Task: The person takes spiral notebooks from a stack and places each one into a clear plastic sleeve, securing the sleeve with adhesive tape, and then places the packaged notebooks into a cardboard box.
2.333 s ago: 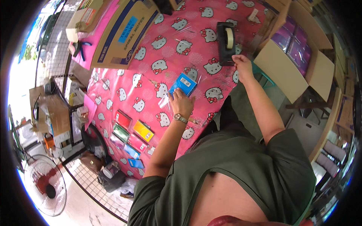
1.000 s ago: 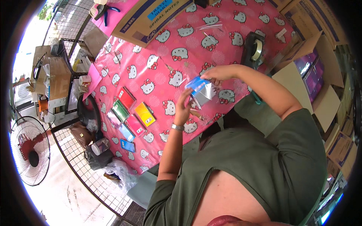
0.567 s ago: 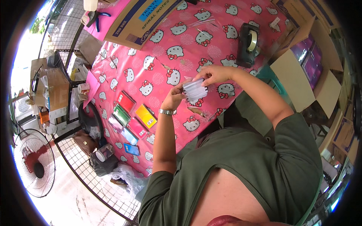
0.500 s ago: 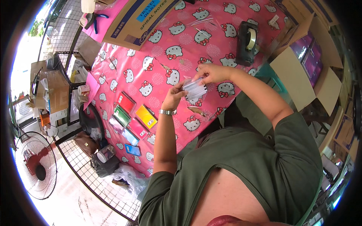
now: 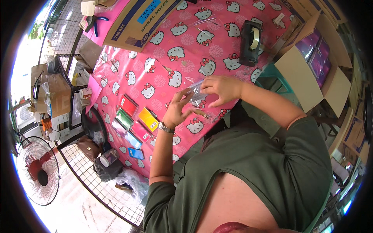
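Note:
A small packet in clear plastic [image 5: 196,93] lies on the pink table cover between my two hands. Glare and my fingers hide much of what is inside it. My left hand [image 5: 176,111], with a watch at the wrist, has its fingers apart, and the fingertips reach the packet's left side. From the right, my right hand [image 5: 223,90] lies over the packet's other side, fingers stretched out and thumb held away. To the left rest several small notebooks, among them a yellow one [image 5: 148,119], a red one [image 5: 128,105], a green one [image 5: 124,119] and a blue one [image 5: 136,153].
A black tape dispenser [image 5: 248,48] stands far right on the table. A large carton [image 5: 136,27] sits at the far left, with blue-handled pliers [image 5: 99,24] beside it. An open carton [image 5: 299,83] of purple packs is at the right. A fan [image 5: 38,171] stands lower left.
Both hands have loosened from their pinching hold on the packet, and their fingers have spread. The white, striped face of the packet seen before is now mostly covered.

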A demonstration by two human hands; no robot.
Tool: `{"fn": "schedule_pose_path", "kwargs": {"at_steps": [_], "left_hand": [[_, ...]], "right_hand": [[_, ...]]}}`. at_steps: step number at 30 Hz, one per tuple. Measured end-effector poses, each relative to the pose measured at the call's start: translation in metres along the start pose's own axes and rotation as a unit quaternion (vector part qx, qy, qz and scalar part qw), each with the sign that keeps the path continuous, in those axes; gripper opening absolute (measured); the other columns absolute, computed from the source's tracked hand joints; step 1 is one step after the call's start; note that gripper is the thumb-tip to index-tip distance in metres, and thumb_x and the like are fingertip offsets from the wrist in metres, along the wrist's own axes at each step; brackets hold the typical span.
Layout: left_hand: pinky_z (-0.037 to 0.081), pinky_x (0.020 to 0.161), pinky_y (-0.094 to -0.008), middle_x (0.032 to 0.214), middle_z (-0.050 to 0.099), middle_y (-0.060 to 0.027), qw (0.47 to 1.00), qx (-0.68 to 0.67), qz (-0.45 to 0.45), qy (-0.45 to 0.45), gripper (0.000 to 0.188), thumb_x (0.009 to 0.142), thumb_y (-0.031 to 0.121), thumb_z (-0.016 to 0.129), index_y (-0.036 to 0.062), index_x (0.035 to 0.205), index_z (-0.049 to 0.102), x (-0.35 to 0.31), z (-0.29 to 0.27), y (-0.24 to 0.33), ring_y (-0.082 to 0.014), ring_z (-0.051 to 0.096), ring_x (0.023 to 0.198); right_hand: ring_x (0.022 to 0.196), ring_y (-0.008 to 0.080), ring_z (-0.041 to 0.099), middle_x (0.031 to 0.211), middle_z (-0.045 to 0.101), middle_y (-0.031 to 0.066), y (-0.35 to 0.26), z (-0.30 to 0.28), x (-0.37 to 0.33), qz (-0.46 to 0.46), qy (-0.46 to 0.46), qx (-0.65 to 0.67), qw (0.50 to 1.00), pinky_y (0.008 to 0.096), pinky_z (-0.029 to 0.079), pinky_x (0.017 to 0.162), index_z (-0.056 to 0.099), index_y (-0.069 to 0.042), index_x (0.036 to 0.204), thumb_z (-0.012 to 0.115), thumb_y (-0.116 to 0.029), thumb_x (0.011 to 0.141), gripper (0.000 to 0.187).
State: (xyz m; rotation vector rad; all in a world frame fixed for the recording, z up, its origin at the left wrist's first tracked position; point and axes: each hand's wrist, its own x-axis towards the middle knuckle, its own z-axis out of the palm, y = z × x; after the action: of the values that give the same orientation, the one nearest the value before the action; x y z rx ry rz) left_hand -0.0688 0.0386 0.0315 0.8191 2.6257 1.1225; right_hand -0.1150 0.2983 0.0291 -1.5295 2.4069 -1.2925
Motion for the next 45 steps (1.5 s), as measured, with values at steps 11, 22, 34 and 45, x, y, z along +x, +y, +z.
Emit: {"fn": "schedule_pose_path", "kwargs": {"at_steps": [11,22,34,45], "left_hand": [[0.042,0.087,-0.0342,0.120,0.051,-0.0064,0.947,-0.003,-0.214,0.239,0.017,0.063,0.011,0.080,0.0110,0.079,0.075,0.015,0.043,-0.007,-0.0201,0.048,0.104],[0.048,0.074,-0.0277,0.094,0.065,-0.0056,0.936,-0.211,-0.206,0.194,0.028,0.071,0.001,0.071,0.0027,0.098,0.064,0.025,0.040,-0.023,-0.0148,0.060,0.081],[0.043,0.079,-0.0251,0.093,0.062,0.0007,0.886,-0.383,-0.211,0.156,0.011,0.089,0.002,0.055,0.0034,0.097,0.062,0.034,0.052,-0.043,-0.0087,0.054,0.086],[0.044,0.080,-0.0287,0.102,0.061,-0.0060,0.796,-0.528,-0.224,0.194,0.052,0.083,-0.001,0.057,0.0129,0.131,0.042,0.042,0.050,-0.036,-0.0139,0.057,0.090]], "right_hand": [[0.097,0.0250,0.049,0.106,0.054,0.0036,-0.008,0.049,0.014,0.283,0.153,-0.101,0.942,0.0410,0.035,0.088,0.065,-0.008,0.078,0.068,-0.023,0.079,0.014],[0.066,0.0120,0.053,0.071,0.053,0.0000,0.074,-0.022,-0.126,0.513,0.562,0.345,0.550,0.0258,0.047,0.064,0.060,-0.005,0.093,0.065,-0.015,0.088,0.012],[0.059,0.0110,0.047,0.070,0.051,0.0003,0.066,0.034,-0.041,0.408,0.231,0.645,0.603,0.0250,0.039,0.053,0.057,-0.007,0.084,0.061,-0.015,0.089,0.010],[0.065,0.0192,0.056,0.075,0.062,0.0071,0.129,0.032,0.058,0.428,-0.422,0.162,0.783,0.0365,0.045,0.058,0.062,-0.001,0.085,0.072,-0.071,0.063,0.074]]}}
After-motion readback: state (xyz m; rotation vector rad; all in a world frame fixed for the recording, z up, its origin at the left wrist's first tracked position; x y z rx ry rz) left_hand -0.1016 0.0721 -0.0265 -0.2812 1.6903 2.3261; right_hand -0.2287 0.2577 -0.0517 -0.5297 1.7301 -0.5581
